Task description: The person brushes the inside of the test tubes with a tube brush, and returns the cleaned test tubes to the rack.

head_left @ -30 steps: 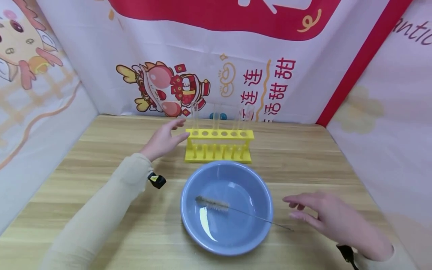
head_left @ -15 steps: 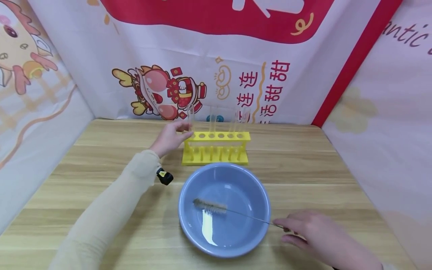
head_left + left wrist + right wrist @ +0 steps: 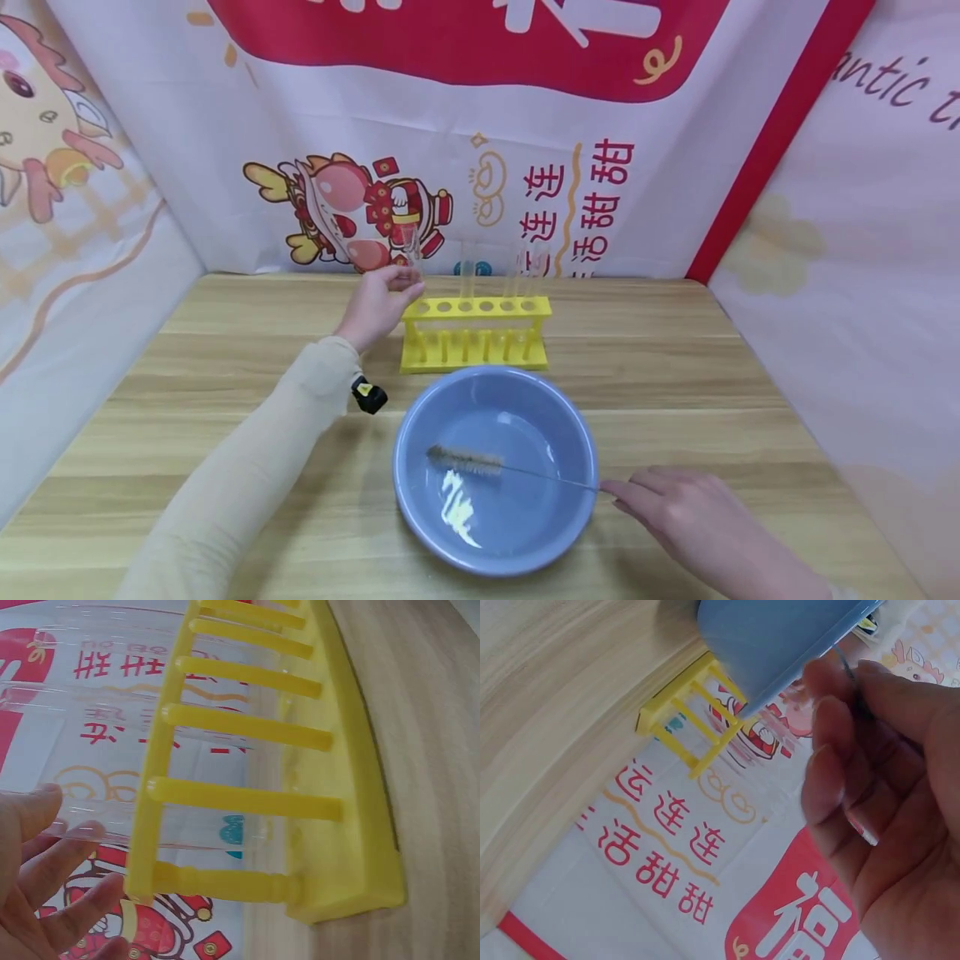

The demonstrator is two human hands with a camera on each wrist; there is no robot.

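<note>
At the yellow test tube rack [image 3: 474, 308], my left hand [image 3: 375, 304] pinches the leftmost clear test tube [image 3: 412, 242] between thumb and fingers. The left wrist view has this tube [image 3: 187, 831] still passing through the rack, its upper part by the thumb. In front of the rack is a blue basin [image 3: 487, 565]. A bristled test tube brush [image 3: 465, 461] lies across it, with its wire handle over the right rim. My right hand [image 3: 682, 512] pinches the end of that handle; in the right wrist view its fingers [image 3: 829, 780] curl near the thumb.
Several other clear tubes, one of them a tube [image 3: 467, 267] near the middle, stand in the rack. Printed cloth [image 3: 600, 108] hangs behind and at both sides of the wooden table [image 3: 675, 358].
My right hand has moved left and taken hold of the brush handle. My left hand has closed on the leftmost test tube, which now leans left and sits slightly higher.
</note>
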